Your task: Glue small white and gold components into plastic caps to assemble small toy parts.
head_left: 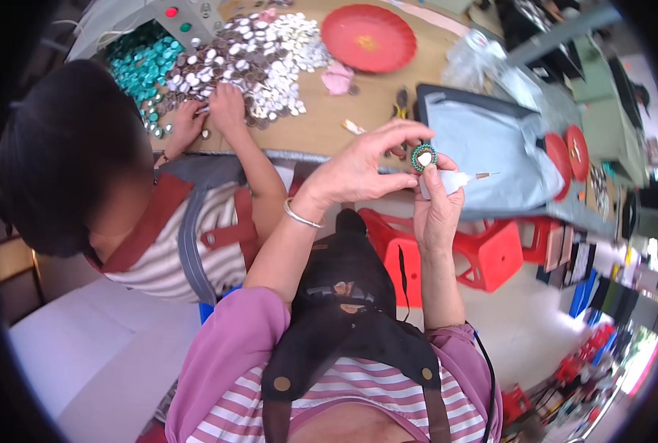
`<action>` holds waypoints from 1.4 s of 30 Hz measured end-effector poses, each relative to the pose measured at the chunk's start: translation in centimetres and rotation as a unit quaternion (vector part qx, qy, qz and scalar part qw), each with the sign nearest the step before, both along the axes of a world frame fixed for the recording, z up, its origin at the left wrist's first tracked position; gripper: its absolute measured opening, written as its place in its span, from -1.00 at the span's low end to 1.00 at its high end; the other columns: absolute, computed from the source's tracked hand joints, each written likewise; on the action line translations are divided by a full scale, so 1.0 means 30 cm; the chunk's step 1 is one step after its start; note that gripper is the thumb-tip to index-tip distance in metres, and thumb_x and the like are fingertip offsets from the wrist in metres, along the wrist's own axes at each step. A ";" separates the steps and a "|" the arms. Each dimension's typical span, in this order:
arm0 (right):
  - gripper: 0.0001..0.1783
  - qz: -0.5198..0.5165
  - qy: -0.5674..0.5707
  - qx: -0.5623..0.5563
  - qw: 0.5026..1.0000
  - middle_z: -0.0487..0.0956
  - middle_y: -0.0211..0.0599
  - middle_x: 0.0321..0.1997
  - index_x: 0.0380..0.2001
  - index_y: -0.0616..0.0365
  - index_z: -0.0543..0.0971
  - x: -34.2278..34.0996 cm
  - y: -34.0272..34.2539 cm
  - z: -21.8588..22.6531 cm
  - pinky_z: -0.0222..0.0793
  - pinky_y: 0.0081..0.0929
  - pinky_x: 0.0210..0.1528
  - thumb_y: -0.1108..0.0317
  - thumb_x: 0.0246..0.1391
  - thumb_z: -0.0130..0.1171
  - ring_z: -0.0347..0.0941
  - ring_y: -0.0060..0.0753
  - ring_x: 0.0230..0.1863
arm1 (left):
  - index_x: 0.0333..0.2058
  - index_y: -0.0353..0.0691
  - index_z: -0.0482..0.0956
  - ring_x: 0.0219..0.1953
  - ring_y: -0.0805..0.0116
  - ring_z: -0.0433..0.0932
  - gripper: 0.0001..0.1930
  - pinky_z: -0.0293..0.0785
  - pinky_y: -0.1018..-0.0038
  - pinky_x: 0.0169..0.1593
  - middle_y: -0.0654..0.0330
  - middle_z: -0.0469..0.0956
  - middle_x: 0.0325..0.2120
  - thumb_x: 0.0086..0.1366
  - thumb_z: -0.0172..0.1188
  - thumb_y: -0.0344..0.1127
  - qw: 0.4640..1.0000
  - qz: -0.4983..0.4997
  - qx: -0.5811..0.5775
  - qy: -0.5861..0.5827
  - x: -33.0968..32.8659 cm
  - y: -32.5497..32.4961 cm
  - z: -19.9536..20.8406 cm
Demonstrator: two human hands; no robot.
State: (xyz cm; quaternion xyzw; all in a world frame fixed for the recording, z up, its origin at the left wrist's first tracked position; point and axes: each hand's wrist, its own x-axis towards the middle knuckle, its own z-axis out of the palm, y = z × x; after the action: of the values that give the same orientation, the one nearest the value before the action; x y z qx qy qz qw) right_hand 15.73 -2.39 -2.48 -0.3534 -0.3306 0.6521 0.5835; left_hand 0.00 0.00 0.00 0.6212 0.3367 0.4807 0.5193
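Beaded round ornament (pixel 424 156), one, green-rimmed with a pale heart-shaped centre; located between both hands, above the near edge of the worktable (pixel 321 136). Clock positions are taken from it.

Left hand (pixel 362 164), nine o'clock: thumb and forefinger spread apart around the ornament; contact cannot be told. Silver bangle (pixel 302 214) on its wrist, eight o'clock.

Right hand (pixel 440 203), five o'clock: closed on a white squeeze bottle (pixel 454 182) with a thin needle tip pointing to three; thumb at the ornament's lower edge.

Black tray (pixel 422 111), grey-lined, three o'clock.

Pliers (pixel 401 102), yellow-and-black, eleven, near; red fluted dish (pixel 368 37), eleven, farther off.

Silver discs (pixel 292 52), heaped, ten; teal discs (pixel 144 65), beyond them.

Co-worker's hands (pixel 227 109), among the discs, between nine and ten.

Red stool (pixel 491 255), five o'clock.
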 end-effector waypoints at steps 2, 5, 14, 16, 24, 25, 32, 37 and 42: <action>-0.78 -0.058 0.021 -0.006 0.998 0.49 -0.36 -0.17 -0.15 0.18 0.43 -0.011 -0.071 0.040 0.32 -0.57 -0.10 0.38 0.14 0.06 0.41 -0.56 -0.14 | -0.10 -0.23 0.49 -0.17 0.39 0.49 -0.59 0.39 0.52 -0.07 0.21 0.48 -0.19 0.00 0.27 -0.52 1.000 0.010 0.001 0.013 0.038 -0.051 0.024; -0.80 -0.078 0.005 -0.028 0.997 0.50 -0.37 -0.20 -0.18 0.19 0.45 0.124 -0.393 -0.038 0.33 -0.58 -0.14 0.36 0.14 0.06 0.41 -0.58 -0.18 | -0.08 -0.23 0.48 -0.17 0.46 0.46 -0.59 0.39 0.53 -0.08 0.25 0.48 -0.21 0.02 0.26 -0.50 0.999 -0.044 0.005 0.027 0.147 -0.331 -0.054; -0.67 -0.117 -0.439 0.127 0.881 0.41 -0.30 -0.25 -0.22 0.19 0.55 0.421 -0.859 0.081 0.30 -0.63 -0.33 0.60 -0.16 0.24 0.36 -0.58 -0.40 | 0.08 -0.21 0.37 -0.14 0.49 0.42 -0.52 0.39 0.57 -0.13 0.24 0.43 -0.19 0.15 0.19 -0.40 0.961 -0.251 -0.099 0.063 0.366 -0.682 -0.024; -0.64 -0.088 -0.442 0.094 0.888 0.42 -0.27 -0.27 -0.22 0.15 0.56 0.506 -0.956 0.089 0.34 -0.56 -0.34 0.59 -0.20 0.26 0.40 -0.47 -0.37 | 0.09 -0.22 0.34 -0.25 0.45 0.39 -0.52 0.36 0.51 -0.17 0.21 0.40 -0.26 0.19 0.17 -0.33 0.929 -0.311 -0.195 0.045 0.461 -0.746 -0.022; -0.65 -0.205 -0.476 -0.007 0.855 0.45 -0.26 -0.27 -0.28 0.17 0.55 0.915 -1.435 0.088 0.37 -0.53 -0.34 0.63 -0.25 0.28 0.45 -0.42 -0.34 | 0.16 -0.23 0.22 -0.31 0.50 0.37 -0.47 0.36 0.57 -0.28 0.20 0.35 -0.28 0.22 0.11 -0.35 0.867 -0.493 -0.069 0.012 1.007 -1.049 -0.129; -0.69 -0.226 -0.514 0.038 0.826 0.44 -0.30 -0.28 -0.32 0.18 0.54 0.996 -1.478 0.079 0.34 -0.57 -0.39 0.65 -0.23 0.26 0.42 -0.53 -0.39 | 0.16 -0.23 0.22 -0.31 0.49 0.38 -0.48 0.36 0.57 -0.28 0.20 0.35 -0.27 0.23 0.09 -0.34 0.860 -0.507 -0.053 0.025 1.100 -1.082 -0.128; -0.67 -0.272 -0.473 0.002 0.838 0.42 -0.36 -0.32 -0.30 0.18 0.52 1.512 -1.665 0.084 0.27 -0.64 -0.39 0.65 -0.23 0.26 0.33 -0.59 -0.44 | 0.19 -0.26 0.15 -0.38 0.42 0.47 -0.46 0.40 0.56 -0.37 0.17 0.33 -0.21 0.25 0.05 -0.35 0.813 -0.575 -0.088 0.023 1.654 -1.229 -0.085; -0.66 -0.264 -0.411 0.008 0.873 0.41 -0.37 -0.32 -0.30 0.16 0.49 1.849 -1.597 0.056 0.27 -0.63 -0.37 0.64 -0.23 0.27 0.33 -0.59 -0.45 | 0.18 -0.26 0.18 -0.31 0.43 0.43 -0.46 0.40 0.57 -0.34 0.14 0.33 -0.21 0.24 0.06 -0.32 0.839 -0.542 0.002 0.043 1.971 -1.176 -0.083; -0.68 -0.275 -0.464 0.018 0.842 0.42 -0.34 -0.29 -0.30 0.18 0.49 2.174 -1.419 0.021 0.29 -0.61 -0.37 0.63 -0.22 0.26 0.34 -0.58 -0.46 | 0.18 -0.24 0.19 -0.30 0.47 0.39 -0.47 0.38 0.60 -0.30 0.18 0.33 -0.25 0.24 0.06 -0.34 0.877 -0.480 -0.007 0.029 2.299 -1.046 -0.131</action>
State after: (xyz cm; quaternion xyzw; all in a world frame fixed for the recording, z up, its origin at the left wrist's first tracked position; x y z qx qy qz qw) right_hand 80.94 -44.97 -1.84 -0.6807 -0.4637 0.2189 0.5231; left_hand 68.97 -31.37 -3.94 0.7166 0.0158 0.1513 0.6808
